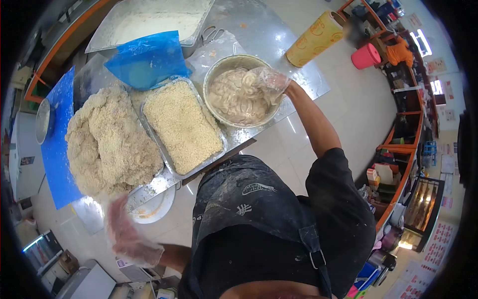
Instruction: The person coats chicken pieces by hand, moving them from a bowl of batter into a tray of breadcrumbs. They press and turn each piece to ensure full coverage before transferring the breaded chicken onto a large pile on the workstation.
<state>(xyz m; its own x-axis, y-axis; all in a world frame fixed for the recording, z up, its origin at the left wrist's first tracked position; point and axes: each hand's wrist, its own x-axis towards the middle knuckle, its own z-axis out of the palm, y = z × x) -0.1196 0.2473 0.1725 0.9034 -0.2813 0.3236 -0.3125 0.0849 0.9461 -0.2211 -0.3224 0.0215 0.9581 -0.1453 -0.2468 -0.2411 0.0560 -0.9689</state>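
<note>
My right hand [271,83], in a clear plastic glove, reaches into a round metal pot [210,110] of pale, wet, batter-coated pieces [231,99]. Its fingers close around a slick, pale batter-coated piece [251,78] at the surface of the mix. Down at the left, my left hand [122,231] is also gloved and smeared by motion, so its fingers do not show clearly. It is below the near edge of a large heap of crumb-coated pieces [112,137]. Between heap and pot lies a rectangular metal tray [152,124] filled with pale crumbs [184,127].
A blue plastic sheet [149,60] lies behind the crumb tray, near a large tray of white flour [154,22]. Scissors [211,34] rest beside it. A yellow patterned roll [314,40] stands on the metal table [259,30]. A white round container [154,204] is below the table edge.
</note>
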